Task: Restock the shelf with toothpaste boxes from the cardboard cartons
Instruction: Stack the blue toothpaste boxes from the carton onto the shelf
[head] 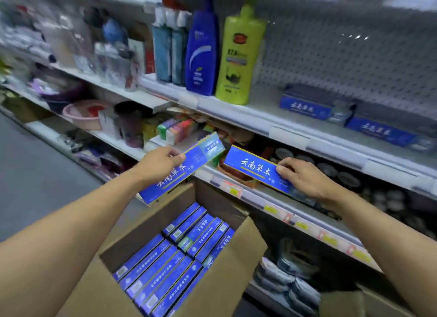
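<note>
left hand: we're pinching one blue toothpaste box
right hand: pinching a second box
carton: open below us, rows of boxes inside

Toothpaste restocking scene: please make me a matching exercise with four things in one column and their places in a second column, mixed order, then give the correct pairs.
Things:
1. open carton
2. green bottle
3. left hand
4. toothpaste boxes on the shelf

Places:
A. stands on the upper shelf, right of the blue bottle
B. below both hands, filled with blue boxes
C. lie on the upper shelf, far right
D. grips a tilted blue box above the carton

Pairs: 1-B, 2-A, 3-D, 4-C
</note>
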Demonstrator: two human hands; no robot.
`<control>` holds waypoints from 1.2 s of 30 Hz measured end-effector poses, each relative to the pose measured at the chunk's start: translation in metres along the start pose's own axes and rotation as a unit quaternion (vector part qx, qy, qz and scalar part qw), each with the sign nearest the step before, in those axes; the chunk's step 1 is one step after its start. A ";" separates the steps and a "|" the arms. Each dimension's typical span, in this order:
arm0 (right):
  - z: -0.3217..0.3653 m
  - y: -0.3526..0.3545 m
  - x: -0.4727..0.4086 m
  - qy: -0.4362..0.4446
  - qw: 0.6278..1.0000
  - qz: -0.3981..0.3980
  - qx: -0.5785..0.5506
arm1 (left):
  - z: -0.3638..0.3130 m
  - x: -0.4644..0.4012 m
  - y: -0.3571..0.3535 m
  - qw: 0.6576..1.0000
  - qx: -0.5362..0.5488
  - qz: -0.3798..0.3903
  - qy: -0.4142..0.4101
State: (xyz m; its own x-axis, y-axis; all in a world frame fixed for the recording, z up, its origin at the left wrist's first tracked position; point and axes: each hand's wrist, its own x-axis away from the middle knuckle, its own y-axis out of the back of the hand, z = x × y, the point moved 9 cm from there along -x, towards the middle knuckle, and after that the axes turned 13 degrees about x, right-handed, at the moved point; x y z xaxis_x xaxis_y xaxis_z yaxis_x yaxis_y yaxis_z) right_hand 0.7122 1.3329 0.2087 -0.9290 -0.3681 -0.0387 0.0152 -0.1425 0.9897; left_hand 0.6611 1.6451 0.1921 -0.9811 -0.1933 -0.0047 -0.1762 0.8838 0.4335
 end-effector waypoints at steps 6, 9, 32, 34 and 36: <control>-0.053 0.055 0.040 -0.072 0.997 -0.041 0.007 | -0.078 -0.019 -0.038 0.995 -0.036 0.043 -0.085; -0.086 0.079 0.058 -0.112 0.992 -0.064 0.017 | -0.111 -0.028 -0.062 0.990 -0.054 0.065 -0.114; -0.316 0.152 0.018 -0.247 0.959 -0.075 0.116 | -0.264 -0.187 -0.280 0.918 -0.246 0.175 -0.256; -0.318 0.149 0.011 -0.232 0.961 -0.064 0.135 | -0.263 -0.195 -0.290 0.909 -0.266 0.175 -0.268; -0.315 0.147 0.006 -0.212 0.964 -0.061 0.150 | -0.261 -0.200 -0.294 0.899 -0.299 0.163 -0.277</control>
State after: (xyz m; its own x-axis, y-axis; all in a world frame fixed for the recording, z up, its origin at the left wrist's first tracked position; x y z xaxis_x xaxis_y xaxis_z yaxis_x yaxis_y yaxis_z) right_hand 0.8255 1.0203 0.3107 -0.9855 0.0528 -0.1612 -0.1529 0.1343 0.9791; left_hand 0.9304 1.3125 0.3007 -0.8913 0.4225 -0.1645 0.0405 0.4356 0.8992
